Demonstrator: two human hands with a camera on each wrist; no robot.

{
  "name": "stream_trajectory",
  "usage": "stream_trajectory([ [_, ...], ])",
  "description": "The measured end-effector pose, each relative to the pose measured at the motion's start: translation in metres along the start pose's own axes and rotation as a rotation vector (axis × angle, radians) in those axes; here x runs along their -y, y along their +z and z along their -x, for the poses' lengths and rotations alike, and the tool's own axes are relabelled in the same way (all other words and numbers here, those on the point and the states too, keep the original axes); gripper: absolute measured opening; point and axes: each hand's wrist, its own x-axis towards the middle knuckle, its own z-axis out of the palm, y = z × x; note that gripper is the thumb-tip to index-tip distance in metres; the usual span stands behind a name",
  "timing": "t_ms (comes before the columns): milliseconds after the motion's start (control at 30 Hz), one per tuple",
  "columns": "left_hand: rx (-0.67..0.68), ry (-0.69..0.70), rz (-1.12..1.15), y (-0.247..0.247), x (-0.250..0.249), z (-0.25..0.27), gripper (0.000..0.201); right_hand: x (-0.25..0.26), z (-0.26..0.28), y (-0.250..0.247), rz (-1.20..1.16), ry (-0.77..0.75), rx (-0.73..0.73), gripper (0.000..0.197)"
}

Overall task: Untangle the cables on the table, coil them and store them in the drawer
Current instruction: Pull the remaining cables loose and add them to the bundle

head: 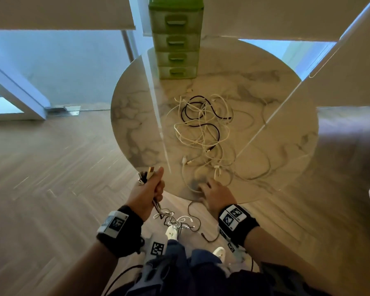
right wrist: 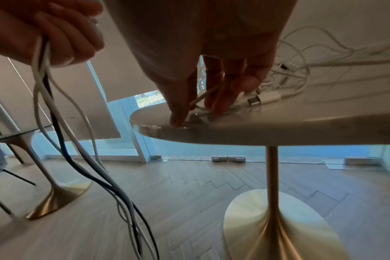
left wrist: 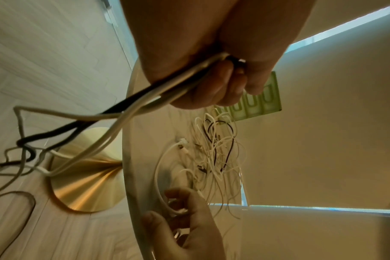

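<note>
A tangle of white and black cables (head: 203, 129) lies in the middle of the round marble table (head: 137, 116). My left hand (head: 158, 189) hovers off the table's near-left edge and grips a bundle of cables (left wrist: 145, 102). Their plug ends stick up above the fist, and the rest hangs to the floor (head: 171, 218). At the near edge of the table my right hand (head: 209, 189) reaches down with its fingertips (right wrist: 176, 121) on the top and pinches a white cable (right wrist: 203, 95) from the tangle. The green drawer unit (head: 176, 39) stands at the far edge with all drawers closed.
A white USB plug (right wrist: 263, 98) lies just right of my right hand. Under the table stand its brass pedestal (right wrist: 272, 176) and base (left wrist: 85, 176). Loose cables trail on the wooden floor near my feet (head: 192, 221). A second table's brass base (right wrist: 56, 202) stands to the left.
</note>
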Motion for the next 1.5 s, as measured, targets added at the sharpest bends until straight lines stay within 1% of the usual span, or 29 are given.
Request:
stream_trajectory([
  [67,0.034,-0.041,-0.002,0.000,0.001,-0.014,0.027,-0.002,0.003,0.003,-0.072,0.031,-0.055,0.042],
  [133,0.081,-0.067,-0.011,0.006,0.003,-0.024,0.027,-0.005,0.009,0.005,-0.135,0.064,-0.128,0.038],
  [200,0.100,-0.086,-0.033,0.014,0.002,-0.033,0.030,-0.006,0.015,0.004,-0.179,0.085,-0.196,0.027],
  [267,0.075,-0.122,-0.017,0.019,0.001,-0.042,0.028,-0.001,0.020,-0.003,-0.283,0.082,-0.272,0.013],
  [300,0.060,-0.151,0.011,0.020,0.000,-0.046,0.025,0.001,0.021,-0.007,-0.368,0.089,-0.329,0.010],
  [367,0.062,-0.219,0.071,0.023,-0.002,-0.052,0.018,0.008,0.024,-0.019,-0.613,0.186,-0.455,0.002],
  [433,0.105,-0.275,0.112,0.028,-0.004,-0.055,0.015,0.015,0.027,-0.031,-0.909,0.324,-0.529,0.014],
  [467,0.141,-0.285,0.114,0.031,-0.006,-0.055,0.015,0.019,0.029,-0.035,-1.038,0.351,-0.553,0.019],
  [500,0.180,-0.284,0.108,0.035,-0.008,-0.055,0.016,0.022,0.031,-0.039,-1.120,0.332,-0.571,0.021],
  [567,0.271,-0.268,0.093,0.043,-0.015,-0.053,0.023,0.028,0.035,-0.043,-1.161,0.220,-0.557,0.021],
  [633,0.334,-0.248,0.125,0.049,-0.023,-0.050,0.030,0.034,0.039,-0.041,-1.095,0.156,-0.482,0.016],
  [700,0.348,-0.214,0.141,0.055,-0.029,-0.045,0.033,0.034,0.041,-0.035,-1.004,0.178,-0.410,0.017],
  [733,0.358,-0.196,0.117,0.057,-0.031,-0.042,0.031,0.033,0.041,-0.030,-0.938,0.190,-0.377,0.018],
  [800,0.400,-0.179,0.072,0.059,-0.032,-0.035,0.032,0.030,0.038,-0.024,-0.761,0.182,-0.333,0.015],
  [867,0.456,-0.201,0.068,0.059,-0.030,-0.028,0.032,0.025,0.030,-0.022,-0.640,0.182,-0.335,0.008],
  [933,0.515,-0.205,0.090,0.054,-0.029,-0.025,0.029,0.019,0.019,-0.025,-0.616,0.226,-0.373,0.007],
  [1033,0.583,-0.222,0.096,0.041,-0.030,-0.028,0.021,0.006,0.006,-0.032,-0.722,0.317,-0.421,0.015],
  [1100,0.588,-0.267,0.067,0.033,-0.030,-0.031,0.021,0.003,0.000,-0.036,-0.886,0.418,-0.421,0.013],
  [1133,0.572,-0.280,0.023,0.031,-0.029,-0.033,0.028,0.003,-0.002,-0.040,-1.030,0.459,-0.421,0.016],
  [1167,0.545,-0.283,-0.048,0.030,-0.026,-0.036,0.035,0.005,-0.003,-0.045,-1.233,0.504,-0.422,0.023],
  [1200,0.519,-0.279,-0.134,0.030,-0.022,-0.038,0.037,0.009,-0.003,-0.052,-1.491,0.529,-0.429,0.027],
  [1233,0.490,-0.271,-0.222,0.029,-0.016,-0.040,0.036,0.012,-0.003,-0.059,-1.735,0.544,-0.454,0.027],
  [1267,0.464,-0.263,-0.295,0.030,-0.010,-0.042,0.035,0.015,-0.002,-0.066,-1.914,0.542,-0.483,0.024],
  [1300,0.442,-0.257,-0.348,0.030,-0.003,-0.045,0.035,0.016,0.000,-0.071,-1.996,0.536,-0.496,0.018],
  [1333,0.421,-0.259,-0.384,0.032,0.003,-0.046,0.035,0.018,0.003,-0.075,-2.024,0.523,-0.491,0.014],
  [1400,0.396,-0.264,-0.441,0.040,0.012,-0.049,0.029,0.019,0.008,-0.079,-1.950,0.528,-0.446,0.013],
  [1467,0.377,-0.297,-0.453,0.054,0.014,-0.050,0.016,0.019,0.014,-0.077,-1.757,0.553,-0.379,0.014],
  [1500,0.372,-0.327,-0.419,0.063,0.014,-0.053,0.015,0.017,0.016,-0.075,-1.613,0.555,-0.353,0.017],
])
